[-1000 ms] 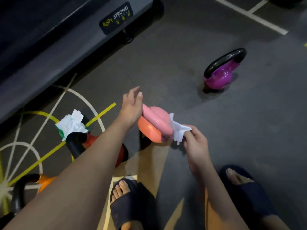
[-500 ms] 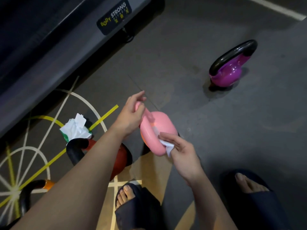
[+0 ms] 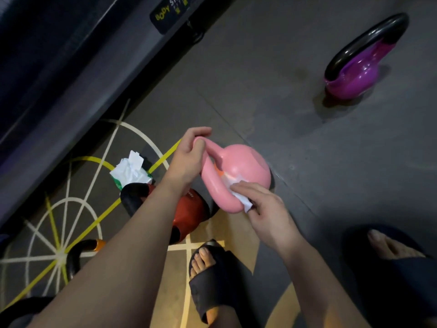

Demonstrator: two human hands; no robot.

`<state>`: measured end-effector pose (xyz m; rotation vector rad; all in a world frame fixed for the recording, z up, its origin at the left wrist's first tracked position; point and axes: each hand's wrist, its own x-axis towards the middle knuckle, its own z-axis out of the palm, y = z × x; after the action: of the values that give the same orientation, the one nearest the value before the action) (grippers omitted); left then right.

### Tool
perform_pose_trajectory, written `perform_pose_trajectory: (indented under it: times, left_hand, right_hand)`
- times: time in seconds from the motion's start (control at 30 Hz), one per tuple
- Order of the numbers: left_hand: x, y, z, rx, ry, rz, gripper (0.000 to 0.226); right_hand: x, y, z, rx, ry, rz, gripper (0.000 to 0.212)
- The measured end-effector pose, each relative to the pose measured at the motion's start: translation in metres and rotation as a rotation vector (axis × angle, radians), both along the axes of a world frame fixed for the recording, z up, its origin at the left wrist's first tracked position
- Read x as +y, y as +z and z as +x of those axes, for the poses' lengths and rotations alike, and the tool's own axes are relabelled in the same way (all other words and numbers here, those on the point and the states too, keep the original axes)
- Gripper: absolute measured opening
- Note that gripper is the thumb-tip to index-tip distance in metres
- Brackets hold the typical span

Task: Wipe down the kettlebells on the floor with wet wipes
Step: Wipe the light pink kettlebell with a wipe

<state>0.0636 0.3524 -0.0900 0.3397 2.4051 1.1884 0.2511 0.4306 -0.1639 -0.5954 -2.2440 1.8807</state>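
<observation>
At centre frame, my left hand (image 3: pixel 189 159) curls tight around the handle (image 3: pixel 209 183) of the pink kettlebell (image 3: pixel 246 164), steadying it tilted so my right hand (image 3: pixel 267 209) can pinch a wet wipe (image 3: pixel 237 194) against its side.

A black label (image 3: pixel 173 14) on the grey machine frame (image 3: pixel 94 62) read "BODY" in yellow, then "STR" in white, the rest cut off by the picture's top edge. Smaller marks beneath were too blurred to read. Small white print on the red kettlebell (image 3: pixel 189 214) was illegible.
</observation>
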Motion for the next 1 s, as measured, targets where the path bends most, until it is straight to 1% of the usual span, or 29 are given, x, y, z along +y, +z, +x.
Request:
perform_pose_trajectory:
  times: [0.2,0.3,0.4,0.5,0.57,0.63,0.7,0.8,0.87,1.0]
  left_hand:
    - [0.005,-0.001,-0.003,0.004,-0.01,0.0,0.034]
    - [0.002,-0.002,-0.004,0.014,-0.007,-0.001,0.034]
    - [-0.004,-0.003,-0.006,0.014,0.0,-0.007,0.034]
    - [-0.01,-0.004,-0.006,0.024,0.013,-0.024,0.033]
    - [-0.01,-0.003,-0.006,0.027,0.016,-0.025,0.033]
    - [-0.005,-0.002,-0.005,0.025,0.012,-0.024,0.032]
    - [-0.002,-0.001,-0.005,0.021,0.007,-0.03,0.032]
    - [0.0,0.0,-0.005,0.015,0.012,-0.054,0.033]
    - [0.003,0.001,-0.004,0.001,0.015,-0.061,0.032]
    - [0.011,0.003,0.001,0.0,0.026,-0.047,0.035]
  right_hand:
    - [0.002,-0.001,-0.005,0.03,0.029,0.119,0.064]
    - [-0.006,-0.004,-0.006,0.055,0.009,0.183,0.06]
    - [-0.012,-0.004,-0.007,0.053,0.012,0.22,0.06]
    - [-0.019,0.005,-0.009,0.046,0.026,0.116,0.056]
    - [-0.025,0.008,-0.008,0.001,0.014,-0.002,0.058]
    - [-0.028,0.007,-0.003,-0.031,-0.001,-0.062,0.057]
    - [-0.028,0.009,0.003,-0.061,-0.02,-0.028,0.066]
    - [-0.023,0.014,0.012,-0.079,-0.016,0.122,0.084]
    - [-0.019,0.01,0.014,-0.094,0.003,0.172,0.091]
    - [-0.022,0.01,0.013,-0.047,-0.082,0.131,0.083]
